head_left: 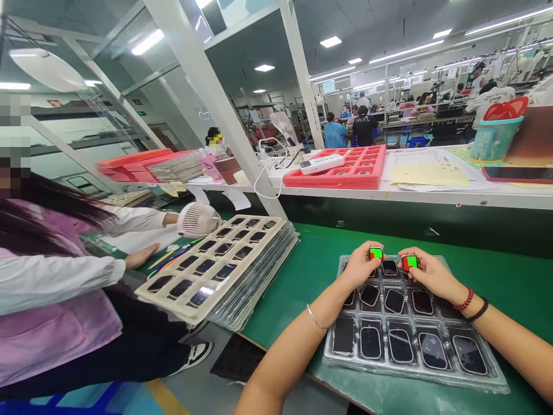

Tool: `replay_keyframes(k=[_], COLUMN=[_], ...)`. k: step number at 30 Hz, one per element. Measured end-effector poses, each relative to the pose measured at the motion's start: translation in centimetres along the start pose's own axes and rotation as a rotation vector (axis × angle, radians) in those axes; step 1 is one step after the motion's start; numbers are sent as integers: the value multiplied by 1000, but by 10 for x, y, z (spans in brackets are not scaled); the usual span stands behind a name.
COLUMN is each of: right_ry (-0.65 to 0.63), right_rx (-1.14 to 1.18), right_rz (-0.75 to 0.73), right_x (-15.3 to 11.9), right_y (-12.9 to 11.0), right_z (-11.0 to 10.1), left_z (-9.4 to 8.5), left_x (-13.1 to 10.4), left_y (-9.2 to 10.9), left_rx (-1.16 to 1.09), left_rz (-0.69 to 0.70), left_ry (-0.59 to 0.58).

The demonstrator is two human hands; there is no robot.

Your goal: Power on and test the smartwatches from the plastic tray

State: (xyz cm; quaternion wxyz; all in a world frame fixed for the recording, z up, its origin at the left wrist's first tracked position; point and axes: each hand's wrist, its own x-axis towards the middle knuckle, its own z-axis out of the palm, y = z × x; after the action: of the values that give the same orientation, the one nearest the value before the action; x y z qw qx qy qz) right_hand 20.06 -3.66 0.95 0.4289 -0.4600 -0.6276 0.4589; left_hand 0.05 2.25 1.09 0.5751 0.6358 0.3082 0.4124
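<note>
A clear plastic compartment tray of dark smartwatch bodies lies on the green bench mat under both hands. The left hand pinches a small watch with a lit green-and-red screen; the right hand grips a second lit watch just beside it

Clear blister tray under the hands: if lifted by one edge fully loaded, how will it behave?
The clear tray looks thin and glossy, so it probably flexes or sags. Its pockets are shallow, so the dark devices could slide out if tilted. On the green mat it likely pushes easily.
</note>
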Motion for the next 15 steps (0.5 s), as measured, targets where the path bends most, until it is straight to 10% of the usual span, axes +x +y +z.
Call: replay_keyframes(k=[15], right_ry=[-16], right_rx=[-99], right_rz=[-68], right_x=[0], right_y=[11], right_z=[-5], left_z=[4], left_x=[-4], left_y=[2], left_rx=[-56], left_rz=[-19], left_ry=[-37])
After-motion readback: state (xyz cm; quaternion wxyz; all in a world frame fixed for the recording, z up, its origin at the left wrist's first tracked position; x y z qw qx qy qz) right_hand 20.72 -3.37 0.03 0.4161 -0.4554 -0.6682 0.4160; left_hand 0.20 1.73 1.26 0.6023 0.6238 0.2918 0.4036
